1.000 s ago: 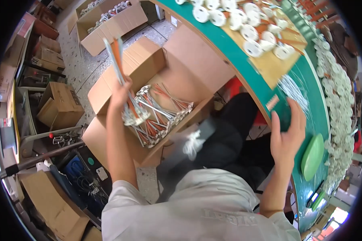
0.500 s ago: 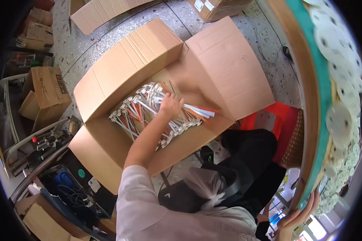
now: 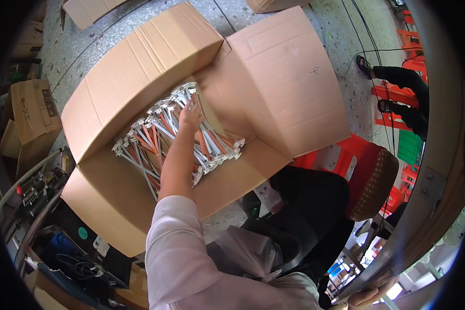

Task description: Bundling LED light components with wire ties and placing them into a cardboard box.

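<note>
My left hand (image 3: 191, 117) reaches down into a large cardboard box (image 3: 134, 57) and rests on a layer of flat wire bundles (image 3: 163, 124). Its fingers are apart, lying on the bundles without closing round one. The bundles are grey-white and orange strips with white connectors (image 3: 237, 147) at their ends, laid side by side across the box bottom. My forearm hides part of the layer. My right hand (image 3: 364, 298) is low at the right by the table edge (image 3: 382, 258); its fingers are blurred and partly hidden there.
The open flaps (image 3: 294, 82) of the box spread outward. A red stool with a patterned cushion (image 3: 374, 183) stands to the right. Machinery with cables (image 3: 82, 263) and a smaller carton (image 3: 31, 113) are at the left. A person's legs (image 3: 405, 85) show at the far right.
My left hand has let go of the wire bundle it held, which now lies with the others. The view has shifted, bringing the floor and red stools at right into sight; my right hand appears lower.
</note>
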Demonstrator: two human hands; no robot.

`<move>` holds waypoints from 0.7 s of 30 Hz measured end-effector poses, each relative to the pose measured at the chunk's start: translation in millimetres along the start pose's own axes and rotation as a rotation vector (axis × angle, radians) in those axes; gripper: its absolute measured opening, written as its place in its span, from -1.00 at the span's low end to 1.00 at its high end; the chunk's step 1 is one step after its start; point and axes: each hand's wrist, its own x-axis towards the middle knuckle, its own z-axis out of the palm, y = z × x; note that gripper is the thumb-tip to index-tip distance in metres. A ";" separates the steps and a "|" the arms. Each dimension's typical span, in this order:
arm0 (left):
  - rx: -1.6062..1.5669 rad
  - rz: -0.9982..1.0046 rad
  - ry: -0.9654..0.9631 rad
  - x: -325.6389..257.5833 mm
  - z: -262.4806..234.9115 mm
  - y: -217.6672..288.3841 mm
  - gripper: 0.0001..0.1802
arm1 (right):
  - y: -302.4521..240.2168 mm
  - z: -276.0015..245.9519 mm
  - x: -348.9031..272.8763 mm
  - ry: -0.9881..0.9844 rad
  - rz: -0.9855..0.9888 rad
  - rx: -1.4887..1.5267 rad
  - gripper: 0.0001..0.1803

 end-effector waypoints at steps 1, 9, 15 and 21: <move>-0.026 -0.015 0.008 -4.5 -1.2 0.9 -0.54 | 1.6 1.2 -3.0 0.036 0.039 0.029 -0.48; 0.003 0.012 0.117 -8.6 -20.7 33.7 -0.50 | 15.0 -5.3 -19.6 -0.107 0.141 0.169 -0.30; -0.055 0.087 0.297 7.0 -0.6 98.0 -0.51 | 20.7 -11.9 -24.6 -0.169 0.124 0.126 -0.29; -0.283 0.076 0.214 8.9 1.6 124.4 -0.52 | 26.6 -8.8 -40.7 -0.089 0.186 0.107 -0.30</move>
